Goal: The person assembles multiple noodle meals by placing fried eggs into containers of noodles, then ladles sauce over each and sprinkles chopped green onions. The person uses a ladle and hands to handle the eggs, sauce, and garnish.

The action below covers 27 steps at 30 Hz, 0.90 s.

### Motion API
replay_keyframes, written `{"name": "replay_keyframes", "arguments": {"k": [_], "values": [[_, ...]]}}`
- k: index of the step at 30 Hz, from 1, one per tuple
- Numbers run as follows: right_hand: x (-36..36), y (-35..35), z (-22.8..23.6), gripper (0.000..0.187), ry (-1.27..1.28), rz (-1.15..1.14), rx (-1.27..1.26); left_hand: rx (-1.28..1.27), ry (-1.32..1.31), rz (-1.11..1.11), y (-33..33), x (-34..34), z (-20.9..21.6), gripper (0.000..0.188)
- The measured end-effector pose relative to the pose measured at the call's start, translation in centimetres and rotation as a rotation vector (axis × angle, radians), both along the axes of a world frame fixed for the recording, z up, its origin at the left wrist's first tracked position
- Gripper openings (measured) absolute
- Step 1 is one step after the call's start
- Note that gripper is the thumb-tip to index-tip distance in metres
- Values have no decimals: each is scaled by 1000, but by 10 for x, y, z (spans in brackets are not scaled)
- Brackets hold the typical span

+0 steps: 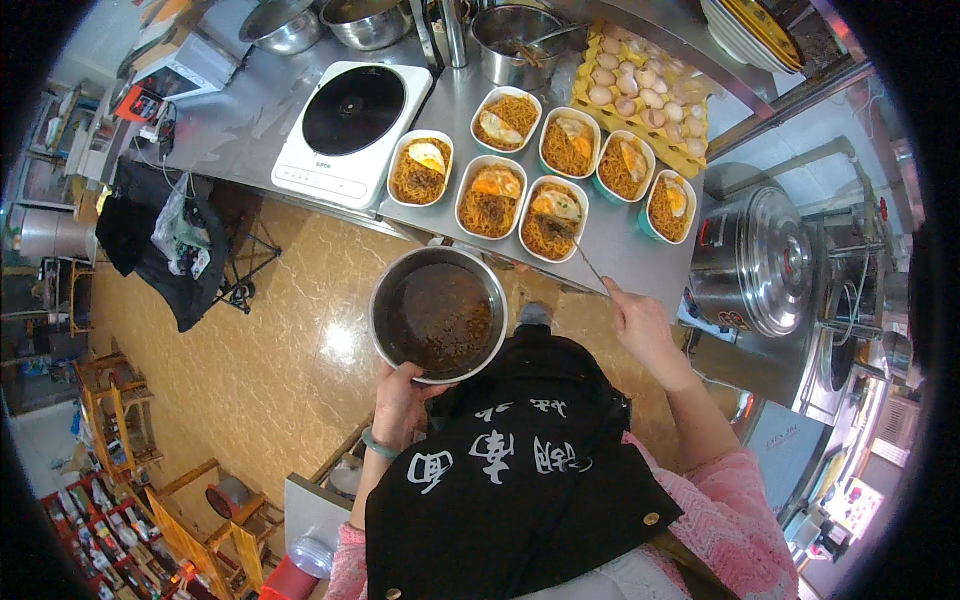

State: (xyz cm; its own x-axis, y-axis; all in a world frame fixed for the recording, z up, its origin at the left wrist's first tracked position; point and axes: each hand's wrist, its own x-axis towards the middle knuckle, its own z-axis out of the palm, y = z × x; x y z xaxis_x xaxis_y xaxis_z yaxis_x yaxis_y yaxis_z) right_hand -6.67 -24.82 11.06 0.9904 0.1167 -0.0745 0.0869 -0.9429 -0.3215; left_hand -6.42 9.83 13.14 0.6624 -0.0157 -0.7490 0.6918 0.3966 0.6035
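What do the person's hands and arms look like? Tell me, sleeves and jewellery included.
The left hand and right hand are bare, without gloves. A pale green bangle circles the left wrist; none shows on the right. Pink, lacy-patterned sleeves end short of the wrists.

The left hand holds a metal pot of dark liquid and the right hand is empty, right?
The right hand isn't empty: the head view shows it holding a thin-handled utensil. The left hand does hold the metal pot of dark liquid.
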Motion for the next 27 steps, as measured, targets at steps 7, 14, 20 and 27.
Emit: {"name": "replay_keyframes", "arguments": {"k": [7, 14, 20, 27], "values": [[-1, -3, 12, 51, -8, 3, -90, 5, 19, -40, -1, 2, 1, 51], [-6, 8, 20, 44, 25, 54, -105, -16, 18, -50, -1, 5, 1, 51], [-6, 20, 19, 43, 7, 47, -36, -8, -14, -23, -2, 4, -1, 54], [-1, 17, 23, 45, 40, -83, -69, -25, -23, -28, 2, 3, -3, 59]]}}
